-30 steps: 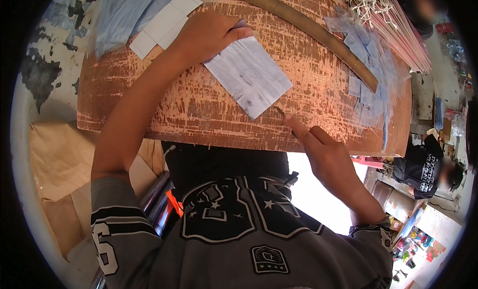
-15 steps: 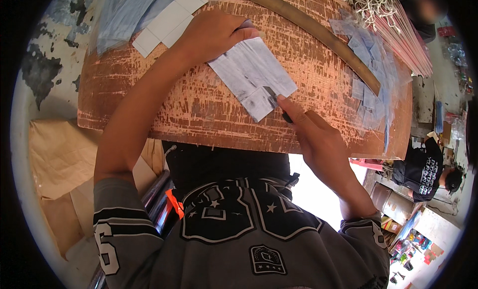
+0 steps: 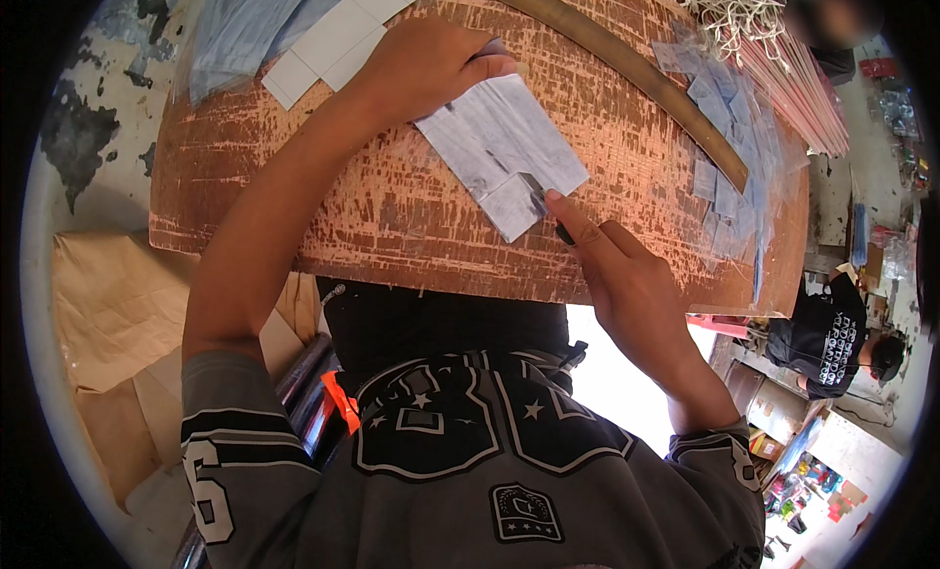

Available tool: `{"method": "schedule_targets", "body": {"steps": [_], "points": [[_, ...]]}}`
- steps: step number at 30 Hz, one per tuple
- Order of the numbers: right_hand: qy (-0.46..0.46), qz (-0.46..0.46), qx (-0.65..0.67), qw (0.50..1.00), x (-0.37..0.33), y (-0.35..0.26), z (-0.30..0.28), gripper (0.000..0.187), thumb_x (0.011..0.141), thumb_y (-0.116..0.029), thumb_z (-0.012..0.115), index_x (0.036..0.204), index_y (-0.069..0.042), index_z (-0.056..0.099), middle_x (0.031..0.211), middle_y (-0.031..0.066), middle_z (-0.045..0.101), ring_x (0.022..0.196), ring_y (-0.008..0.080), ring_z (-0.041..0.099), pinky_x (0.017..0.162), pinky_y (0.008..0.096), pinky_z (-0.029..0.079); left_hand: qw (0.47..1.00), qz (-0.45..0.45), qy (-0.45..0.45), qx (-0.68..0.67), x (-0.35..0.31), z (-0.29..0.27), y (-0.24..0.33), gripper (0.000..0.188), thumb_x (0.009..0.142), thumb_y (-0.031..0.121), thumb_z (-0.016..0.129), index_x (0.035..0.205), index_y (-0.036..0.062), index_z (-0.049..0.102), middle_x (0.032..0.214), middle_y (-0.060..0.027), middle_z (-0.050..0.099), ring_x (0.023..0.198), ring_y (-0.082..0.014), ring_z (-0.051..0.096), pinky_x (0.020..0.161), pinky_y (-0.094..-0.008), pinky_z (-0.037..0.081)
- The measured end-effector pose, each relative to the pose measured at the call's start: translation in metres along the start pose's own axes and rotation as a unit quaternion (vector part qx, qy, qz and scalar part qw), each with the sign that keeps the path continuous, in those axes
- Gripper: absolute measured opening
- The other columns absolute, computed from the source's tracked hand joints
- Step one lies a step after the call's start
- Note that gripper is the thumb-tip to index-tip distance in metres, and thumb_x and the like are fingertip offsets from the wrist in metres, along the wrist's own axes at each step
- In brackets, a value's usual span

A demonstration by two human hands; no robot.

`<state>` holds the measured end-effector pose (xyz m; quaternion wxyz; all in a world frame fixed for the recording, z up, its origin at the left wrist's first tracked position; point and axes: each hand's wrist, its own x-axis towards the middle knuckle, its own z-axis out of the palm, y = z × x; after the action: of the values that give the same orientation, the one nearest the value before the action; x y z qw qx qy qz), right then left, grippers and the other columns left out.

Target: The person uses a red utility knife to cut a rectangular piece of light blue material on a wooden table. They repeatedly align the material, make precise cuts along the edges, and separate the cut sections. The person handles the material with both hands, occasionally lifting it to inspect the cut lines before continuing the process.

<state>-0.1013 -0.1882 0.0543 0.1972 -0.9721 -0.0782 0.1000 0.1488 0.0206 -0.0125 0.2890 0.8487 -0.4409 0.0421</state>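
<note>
A pale grey, smudged rectangular stack or pad of sheets (image 3: 504, 143) lies slanted on the worn wooden table. My left hand (image 3: 436, 65) is closed over its far end, thumb on top. At the near right edge, my right hand (image 3: 627, 256) grips a small knife (image 3: 534, 185), index finger stretched along it. Its dark blade lies over the lower part of the stack, and a black handle end shows under the fingers. Most of the handle is hidden in my palm. A creased white card piece (image 3: 333, 45) lies beyond my left forearm.
A long brown wooden strip (image 3: 627, 70) crosses the far right of the table (image 3: 372, 226). Clear plastic pieces (image 3: 729, 167) lie beside it, near pink sticks with white strings (image 3: 783, 70). More plastic sheets (image 3: 235, 30) are far left. A person (image 3: 832, 334) is off to the right.
Hardly anything differs. The stack and both hands appear shifted very slightly to the right, while the knife stays against the stack's lower part.
</note>
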Motion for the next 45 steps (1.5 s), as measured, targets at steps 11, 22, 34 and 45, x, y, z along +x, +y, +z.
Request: {"method": "schedule_targets", "body": {"steps": [11, 22, 34, 45], "points": [[-0.006, -0.003, -0.007, 1.0, -0.001, -0.002, -0.002, 0.081, 0.092, 0.005, 0.061, 0.162, -0.028, 0.039, 0.093, 0.0125, 0.059, 0.07, 0.0336, 0.068, 0.063, 0.047, 0.057, 1.0, 0.002, 0.006, 0.023, 0.0, 0.001, -0.001, 0.046, 0.103, 0.05, 0.059, 0.101, 0.0077, 0.077, 0.082, -0.0145, 0.075, 0.076, -0.0347, 0.072, 0.075, -0.0475, 0.056], [-0.019, 0.0, -0.019, 1.0, -0.002, -0.006, -0.01, 0.071, 0.094, 0.005, 0.059, 0.158, -0.022, 0.046, 0.09, 0.0134, 0.06, 0.07, 0.0345, 0.067, 0.063, 0.0466, 0.055, 1.0, -0.002, 0.002, 0.002, 0.0, 0.001, 0.002, 0.046, 0.103, 0.05, 0.06, 0.101, 0.008, 0.077, 0.072, -0.0128, 0.072, 0.07, -0.0321, 0.071, 0.072, -0.0457, 0.056], [-0.06, -0.014, -0.033, 0.998, -0.032, 0.007, -0.011, 0.088, 0.086, 0.011, 0.059, 0.164, -0.021, 0.035, 0.098, 0.0141, 0.059, 0.068, 0.0336, 0.069, 0.058, 0.0456, 0.059, 1.0, 0.019, 0.022, 0.011, -0.001, 0.003, 0.0, 0.045, 0.103, 0.05, 0.061, 0.096, 0.0094, 0.078, 0.074, -0.0119, 0.072, 0.068, -0.0313, 0.07, 0.069, -0.0441, 0.054], [0.04, 0.031, 0.064, 0.997, -0.034, 0.021, -0.023, 0.053, 0.101, -0.004, 0.059, 0.153, -0.014, 0.052, 0.096, 0.0171, 0.068, 0.082, 0.0363, 0.07, 0.074, 0.0437, 0.057, 0.998, -0.036, -0.012, -0.051, 0.0, -0.008, 0.009, 0.046, 0.104, 0.047, 0.062, 0.098, 0.004, 0.077, 0.073, -0.0143, 0.07, 0.067, -0.03, 0.07, 0.067, -0.0416, 0.052]]}}
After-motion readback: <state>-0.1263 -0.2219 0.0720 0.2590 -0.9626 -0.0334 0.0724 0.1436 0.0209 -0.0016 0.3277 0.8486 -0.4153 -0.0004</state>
